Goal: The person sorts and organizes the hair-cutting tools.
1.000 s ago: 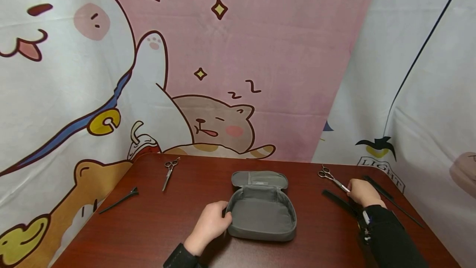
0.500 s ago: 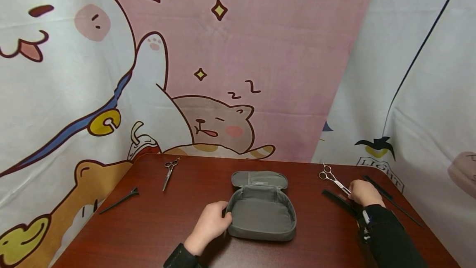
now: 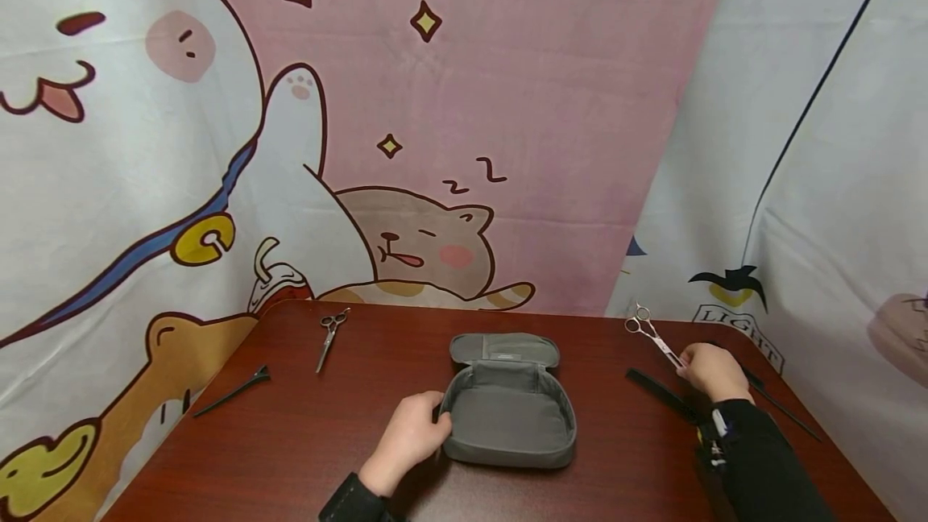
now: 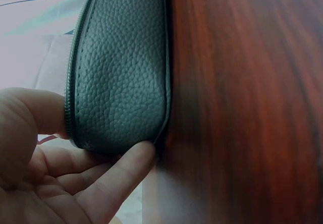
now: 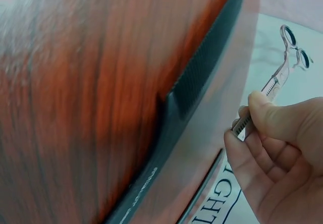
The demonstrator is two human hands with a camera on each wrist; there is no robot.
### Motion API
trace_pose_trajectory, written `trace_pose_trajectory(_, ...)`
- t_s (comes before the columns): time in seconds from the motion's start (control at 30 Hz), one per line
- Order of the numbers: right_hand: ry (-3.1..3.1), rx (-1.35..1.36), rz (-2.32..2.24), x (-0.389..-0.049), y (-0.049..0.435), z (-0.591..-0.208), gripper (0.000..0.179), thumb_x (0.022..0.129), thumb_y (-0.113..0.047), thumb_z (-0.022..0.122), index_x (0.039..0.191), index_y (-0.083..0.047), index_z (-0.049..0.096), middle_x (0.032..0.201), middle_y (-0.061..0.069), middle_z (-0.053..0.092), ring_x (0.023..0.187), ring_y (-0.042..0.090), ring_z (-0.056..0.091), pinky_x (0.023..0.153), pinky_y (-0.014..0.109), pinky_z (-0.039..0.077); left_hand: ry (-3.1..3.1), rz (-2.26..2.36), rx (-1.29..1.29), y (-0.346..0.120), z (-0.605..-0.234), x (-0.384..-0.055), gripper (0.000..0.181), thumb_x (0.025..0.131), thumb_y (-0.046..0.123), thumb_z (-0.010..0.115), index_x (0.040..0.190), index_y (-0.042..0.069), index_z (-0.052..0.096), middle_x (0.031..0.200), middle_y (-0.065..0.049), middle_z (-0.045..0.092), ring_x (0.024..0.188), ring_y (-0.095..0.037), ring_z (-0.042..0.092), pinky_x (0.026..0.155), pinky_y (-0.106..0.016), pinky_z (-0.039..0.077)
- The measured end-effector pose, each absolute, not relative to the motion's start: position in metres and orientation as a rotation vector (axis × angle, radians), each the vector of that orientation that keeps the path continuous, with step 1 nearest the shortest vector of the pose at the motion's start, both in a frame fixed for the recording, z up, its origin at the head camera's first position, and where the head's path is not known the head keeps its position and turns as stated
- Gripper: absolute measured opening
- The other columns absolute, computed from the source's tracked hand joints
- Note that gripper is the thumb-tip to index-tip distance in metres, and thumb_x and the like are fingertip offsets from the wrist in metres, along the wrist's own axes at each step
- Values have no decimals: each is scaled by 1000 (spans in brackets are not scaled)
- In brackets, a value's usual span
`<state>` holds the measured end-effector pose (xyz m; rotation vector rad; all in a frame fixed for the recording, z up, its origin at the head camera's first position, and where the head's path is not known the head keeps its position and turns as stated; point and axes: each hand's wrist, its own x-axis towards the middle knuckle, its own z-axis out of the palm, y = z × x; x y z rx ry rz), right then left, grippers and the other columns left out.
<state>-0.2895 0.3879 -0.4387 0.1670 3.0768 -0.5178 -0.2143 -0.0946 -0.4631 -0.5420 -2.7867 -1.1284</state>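
Observation:
My left hand (image 3: 408,440) pinches the left wall of an open grey zip case (image 3: 511,457), whose lid lies folded back. In the left wrist view, thumb and fingers sit around the end of its pebbled side (image 4: 121,77). Over at the right, my right hand (image 3: 714,373) pinches silver thinning scissors (image 3: 656,339) by the toothed blade end. Their finger rings point away from the hand, as the right wrist view shows on the scissors (image 5: 275,85). A black comb (image 3: 661,395) lies just left of that hand, partly covered by the forearm.
To the right of the right hand lies a thin dark tool (image 3: 786,412), partly hidden. Another pair of scissors (image 3: 329,341) and a black hair clip (image 3: 239,391) lie on the left of the brown table (image 3: 304,466). A printed cloth (image 3: 565,103) hangs behind.
The scissors' ring end has risen and shifted slightly right, with the right hand tilting along. My left hand and the case stay as they were.

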Motion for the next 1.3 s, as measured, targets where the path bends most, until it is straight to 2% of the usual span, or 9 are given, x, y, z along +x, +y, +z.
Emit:
trace_pose_trajectory(0.17, 3150, 72, -561, -289, 381, -434, 18, 89, -11, 69, 78, -6, 56, 73, 6, 52, 69, 25, 50, 60, 38, 39, -2787, -1129, -540, -96, -463, -215, 24, 87, 4, 64, 109, -6, 69, 97, -13, 70, 83, -20, 65, 72, -39, 53)
trace_pose_trajectory(0.37, 3188, 36, -628, -289, 370, -432, 14, 89, -10, 69, 81, -3, 60, 73, 5, 55, 68, 24, 51, 61, 38, 40, -2796, -1130, -536, -95, -464, -216, 26, 88, 5, 64, 111, -6, 68, 100, -15, 70, 88, -25, 67, 75, -43, 54)
trace_pose_trajectory(0.67, 3199, -16, -725, -288, 349, -432, 10, 89, -10, 70, 87, -3, 63, 75, 4, 59, 68, 22, 51, 61, 37, 39, -2777, -1107, -547, -95, -465, -216, 23, 87, 4, 65, 108, -5, 69, 94, -10, 70, 78, -15, 62, 71, -37, 52)
trace_pose_trajectory(1.1, 3272, -264, -801, -286, 309, -432, 13, 87, -7, 74, 81, -7, 63, 70, -2, 55, 63, 16, 44, 60, 35, 35, -2805, -1131, -530, -94, -463, -216, 27, 88, 4, 63, 112, -7, 68, 98, -14, 70, 80, -16, 62, 73, -38, 53)
trace_pose_trajectory(1.3, 3248, -302, -861, -283, 289, -431, 14, 87, -7, 74, 80, -9, 62, 68, -3, 53, 60, 15, 45, 56, 33, 35, -2820, -1152, -529, -95, -462, -216, 25, 87, 4, 61, 109, -7, 68, 88, -6, 66, 69, -11, 55, 66, -33, 47)
